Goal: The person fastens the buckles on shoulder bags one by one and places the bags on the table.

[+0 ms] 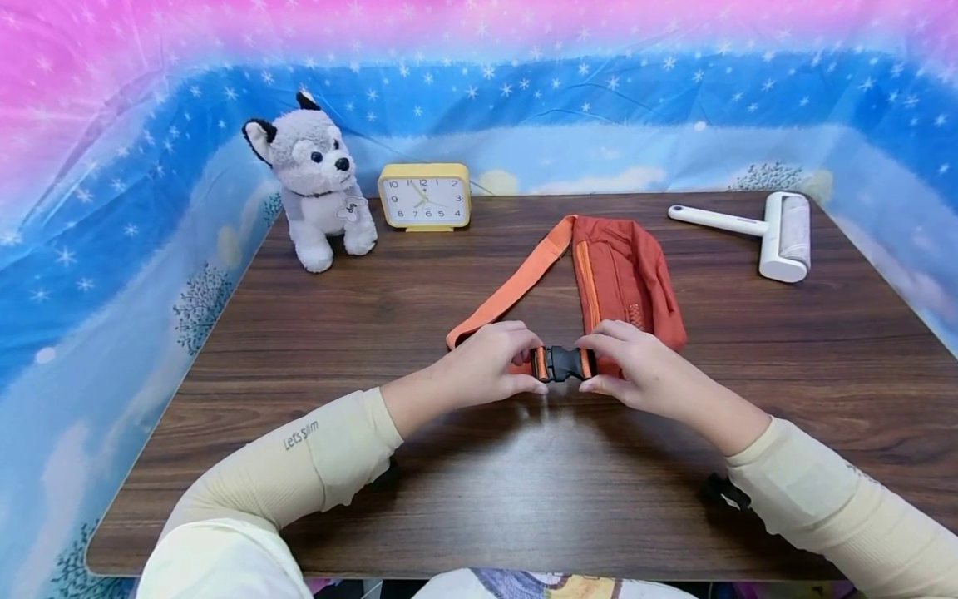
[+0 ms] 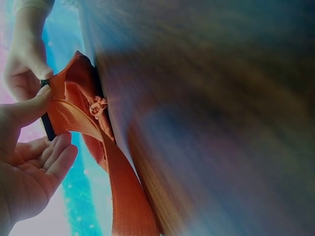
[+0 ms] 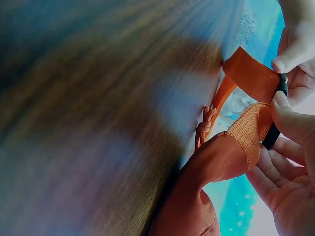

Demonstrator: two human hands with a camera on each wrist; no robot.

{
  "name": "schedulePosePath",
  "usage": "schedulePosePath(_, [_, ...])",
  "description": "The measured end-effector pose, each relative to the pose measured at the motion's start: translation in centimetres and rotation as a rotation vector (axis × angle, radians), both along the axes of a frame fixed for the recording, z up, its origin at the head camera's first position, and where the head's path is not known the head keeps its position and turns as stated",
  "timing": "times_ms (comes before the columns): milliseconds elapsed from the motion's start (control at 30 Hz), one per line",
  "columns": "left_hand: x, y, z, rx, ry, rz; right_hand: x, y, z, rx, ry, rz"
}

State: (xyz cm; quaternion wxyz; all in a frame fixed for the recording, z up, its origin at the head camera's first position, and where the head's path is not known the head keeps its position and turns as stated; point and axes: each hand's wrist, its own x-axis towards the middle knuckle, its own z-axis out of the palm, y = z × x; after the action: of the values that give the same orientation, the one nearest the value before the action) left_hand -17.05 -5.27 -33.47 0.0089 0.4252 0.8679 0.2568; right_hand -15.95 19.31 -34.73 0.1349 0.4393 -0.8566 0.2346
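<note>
A rust-red waist bag (image 1: 629, 279) with an orange zip lies on the table, its orange strap (image 1: 516, 287) looping out to the left. At the bag's near side, the black side-release buckle (image 1: 565, 363) has its two halves together. My left hand (image 1: 497, 362) pinches the buckle's left end between thumb and fingers. Opposite it, my right hand (image 1: 636, 366) pinches the right end the same way. In the left wrist view the strap (image 2: 130, 196) runs from the buckle down along the table. The right wrist view shows the bag's fabric (image 3: 197, 182) leading up to the buckle.
A grey-and-white plush husky (image 1: 318, 183) sits at the back left beside a yellow alarm clock (image 1: 425, 197). At the back right lies a white lint roller (image 1: 782, 237). The wooden table (image 1: 464, 491) has a snowflake-patterned cloth (image 1: 524, 91) hanging around its back and sides.
</note>
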Motion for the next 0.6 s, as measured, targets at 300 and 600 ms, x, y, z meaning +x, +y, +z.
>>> schedulePosePath(300, [-0.12,0.22,-0.16,0.014,0.024,0.01,-0.19,-0.13,-0.19,-0.03,0.047,0.012])
schedulePosePath(600, [-0.12,0.36,-0.14,0.009,0.013,0.019,-0.11,-0.13,-0.33,-0.025,0.041,-0.004])
